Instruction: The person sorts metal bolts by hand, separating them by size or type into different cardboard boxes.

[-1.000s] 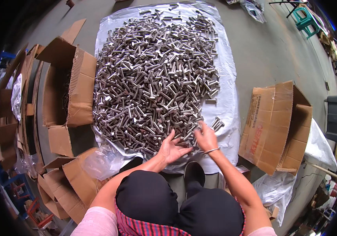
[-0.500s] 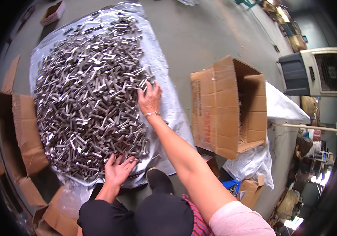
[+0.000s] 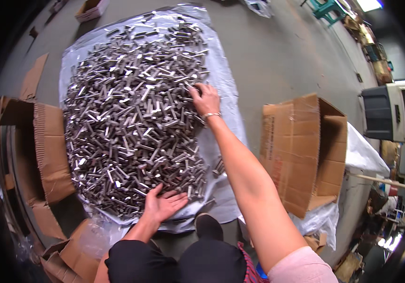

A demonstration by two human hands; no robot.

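A large heap of shiny steel bolts (image 3: 131,118) lies spread on a clear plastic sheet (image 3: 228,89) on the concrete floor. My right hand (image 3: 206,100) reaches far out onto the heap's right side, fingers curled down among the bolts; whether it grips any is hidden. A bracelet sits on that wrist. My left hand (image 3: 164,205) rests palm down with fingers spread on the near edge of the heap. My knees in dark trousers (image 3: 174,262) show at the bottom.
An open cardboard box (image 3: 306,151) stands to the right, over a white bag (image 3: 363,155). Flattened and open cardboard boxes (image 3: 37,151) line the left side. A black shoe (image 3: 208,226) is by the sheet's near edge. Bins and clutter stand far right.
My right hand moved from the near edge out to the heap's right side and further over the bolts. My left hand stayed at the near edge. The view swung left and right.
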